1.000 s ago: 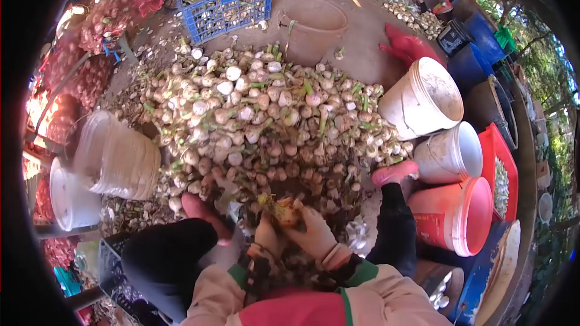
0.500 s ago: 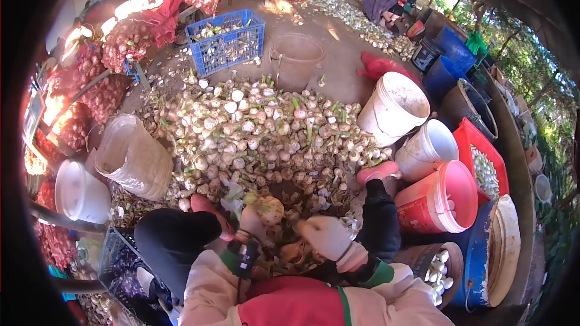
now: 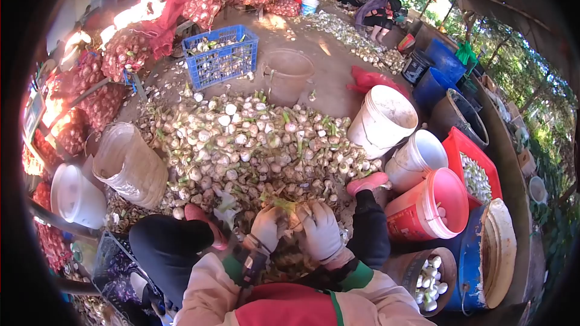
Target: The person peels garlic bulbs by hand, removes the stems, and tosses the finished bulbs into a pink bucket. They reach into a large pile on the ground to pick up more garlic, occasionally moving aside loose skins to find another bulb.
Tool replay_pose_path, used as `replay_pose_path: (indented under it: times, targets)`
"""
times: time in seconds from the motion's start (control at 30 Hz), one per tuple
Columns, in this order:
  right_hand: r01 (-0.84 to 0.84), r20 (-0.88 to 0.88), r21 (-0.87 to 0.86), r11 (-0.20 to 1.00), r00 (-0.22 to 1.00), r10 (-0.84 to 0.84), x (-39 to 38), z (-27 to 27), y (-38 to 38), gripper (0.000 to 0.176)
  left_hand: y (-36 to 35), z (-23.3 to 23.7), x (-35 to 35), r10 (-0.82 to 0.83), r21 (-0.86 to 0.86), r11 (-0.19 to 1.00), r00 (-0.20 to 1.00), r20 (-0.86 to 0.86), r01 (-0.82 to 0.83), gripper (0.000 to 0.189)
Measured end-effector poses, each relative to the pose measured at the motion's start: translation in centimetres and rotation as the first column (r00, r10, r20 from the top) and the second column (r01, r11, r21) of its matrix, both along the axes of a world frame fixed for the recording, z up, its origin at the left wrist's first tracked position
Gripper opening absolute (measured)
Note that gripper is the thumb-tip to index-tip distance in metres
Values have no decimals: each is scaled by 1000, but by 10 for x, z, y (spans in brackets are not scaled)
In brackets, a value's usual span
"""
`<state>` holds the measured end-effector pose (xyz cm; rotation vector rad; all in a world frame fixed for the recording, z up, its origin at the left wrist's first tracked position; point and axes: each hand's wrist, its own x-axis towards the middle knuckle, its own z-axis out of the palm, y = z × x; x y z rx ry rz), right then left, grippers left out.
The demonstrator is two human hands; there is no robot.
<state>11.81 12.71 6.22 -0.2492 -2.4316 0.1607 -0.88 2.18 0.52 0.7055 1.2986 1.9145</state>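
Note:
Both gloved hands meet low in the middle, in front of a wide heap of garlic bulbs (image 3: 248, 139). A garlic bulb (image 3: 293, 218) with loose skin is held between them. My left hand (image 3: 267, 227) is closed round its left side. On the other side, my right hand (image 3: 321, 229) has its fingers curled over the bulb. Part of the bulb is hidden by the fingers. A pale leafy scrap (image 3: 226, 207) lies just left of my left hand.
A white bucket (image 3: 386, 118), a red bucket (image 3: 432, 205) and a pot of peeled cloves (image 3: 447, 271) stand at the right. A cracked bucket (image 3: 130, 166) is left. A blue crate (image 3: 220, 60) and a brown bucket (image 3: 288, 78) stand behind the heap. Another person (image 3: 377, 18) sits far back.
My right hand has moved in against the bulb, where before it was apart to the right. The view has shifted slightly, and the far person's posture looks more upright.

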Motion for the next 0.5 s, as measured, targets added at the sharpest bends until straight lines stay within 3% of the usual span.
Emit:
replay_pose_path:
  times: [0.03, 0.07, 0.1, 0.13, 0.17, 0.2, 0.23, 0.27, 0.3, 0.33, 0.37, 0.4, 0.43, 0.47, 0.5]
  targets:
    - [-43, 22, -65, 997, 999, 45, 0, 4, 1, 55, -1, 9, -1, 3, 0, 1000, 1000, 1, -3, 10]
    - [-47, 22, -65, 997, 999, 48, -1, 3, 4, 55, -3, 25, -1, 19, -69, 998, 971, 238, -2, 9]
    - [-125, -70, -667, 735, 992, 105, -3, -1, 8, 44, -3, 34, -1, 50, -136, 991, 886, 461, 14, 8]
    - [-188, -176, -970, 151, 980, 92, -5, -5, 13, 38, -2, 27, 0, 61, -167, 986, 860, 507, 29, 10]
    - [-208, -247, -843, -497, 969, 13, -7, -9, 17, 41, 14, 8, 1, 23, 82, 997, 992, -122, -13, 27]
    - [-155, -175, -968, -199, 981, 88, -7, -12, 20, 49, 5, -11, 13, -141, -34, 990, 985, -95, 138, 34]
    - [-98, -81, -988, 123, 988, 135, -7, -17, 24, 56, -5, 19, 28, -299, -143, 946, 953, -49, 289, 40]
    - [79, 68, -988, -134, 994, 89, -10, -95, 54, 51, -8, 6, 31, -366, -258, 896, 930, 30, 361, 46]
    - [80, 68, -987, -136, 994, 88, -12, -93, 47, 51, -5, 12, 25, -367, -260, 895, 930, 31, 362, 46]
    - [50, 50, -997, -55, 999, 6, -15, -83, 30, 47, -1, 25, 16, -198, -35, 976, 941, 275, 215, 36]
    - [26, 24, -999, 30, 997, -75, -19, -66, 10, 43, 0, 36, 10, -72, 141, 990, 847, 526, -3, 28]
    - [-185, -185, -983, 18, 981, -59, -28, -38, -12, 35, -15, 39, -6, -133, -12, 988, 873, 469, 157, 30]
    - [-184, -184, -983, 20, 981, -61, -32, -41, -5, 35, -13, 32, -5, -135, -11, 987, 872, 470, 159, 30]
    - [-248, -283, -928, -279, 955, 92, -34, -52, 3, 37, -14, 16, 1, -268, -161, 938, 938, 220, 306, 32]
    - [-242, -413, -790, -563, 889, 199, -32, -63, 8, 38, -16, -2, 8, -428, -341, 852, 903, -20, 397, 33]
